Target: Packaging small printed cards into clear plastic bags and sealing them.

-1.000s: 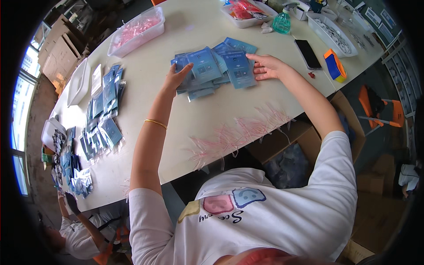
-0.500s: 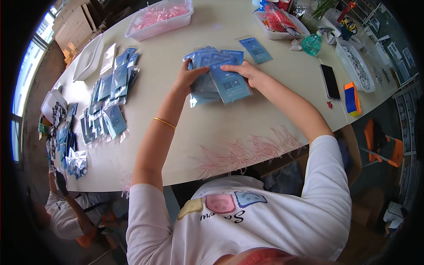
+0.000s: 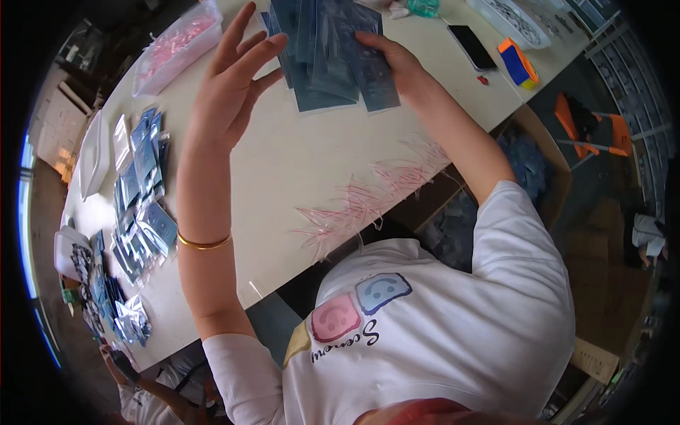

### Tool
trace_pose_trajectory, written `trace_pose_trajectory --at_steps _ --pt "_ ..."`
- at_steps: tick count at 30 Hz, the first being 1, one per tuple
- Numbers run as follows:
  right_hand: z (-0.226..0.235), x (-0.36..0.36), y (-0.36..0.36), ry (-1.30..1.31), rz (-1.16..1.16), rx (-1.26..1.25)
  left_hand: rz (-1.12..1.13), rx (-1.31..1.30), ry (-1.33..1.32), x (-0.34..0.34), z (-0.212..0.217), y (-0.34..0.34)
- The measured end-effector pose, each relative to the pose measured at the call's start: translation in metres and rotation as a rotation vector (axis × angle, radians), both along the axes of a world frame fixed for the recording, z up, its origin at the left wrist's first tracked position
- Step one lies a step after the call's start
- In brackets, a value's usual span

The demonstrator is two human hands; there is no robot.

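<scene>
A fanned bunch of blue card packets in clear plastic sleeves is at the top middle of the view. My right hand grips its right side, with the thumb lying over the top packet and the other fingers hidden underneath. Off the bunch's left edge, my left hand has its fingers spread and holds nothing. More sleeved packets lie in an overlapping heap to the left of my left forearm.
At the far left stand a white tray and a bin of pink strands. Loose pink-and-white strands line the table's near edge. A phone and an orange-and-blue tape roll lie right. A co-worker's hand shows lower left.
My left hand has come off the packets and opened. The right hand keeps hold of the bunch, which now looks larger and higher in view. The whole view has turned and shifted.
</scene>
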State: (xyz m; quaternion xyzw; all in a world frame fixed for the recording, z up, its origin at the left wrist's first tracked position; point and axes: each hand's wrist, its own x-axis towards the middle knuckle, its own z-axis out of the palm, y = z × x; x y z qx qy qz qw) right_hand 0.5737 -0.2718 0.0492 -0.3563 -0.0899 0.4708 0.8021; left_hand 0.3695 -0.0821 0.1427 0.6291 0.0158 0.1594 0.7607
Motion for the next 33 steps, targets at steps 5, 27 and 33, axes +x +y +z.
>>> trace_pose_trajectory --at_steps 5,27,33 --pt "-0.018 -0.028 -0.229 -0.121 -0.281 0.236 -0.042 0.69 -0.207 -0.009 0.047 -0.094" --pt "-0.036 0.046 -0.132 -1.505 -0.817 -0.581 -0.163 0.591 0.394 -0.11 -0.029 -0.009" --pt "-0.056 0.124 0.08 -1.682 -0.253 -1.265 -0.427 0.795 0.291 -0.19 0.024 -0.066"
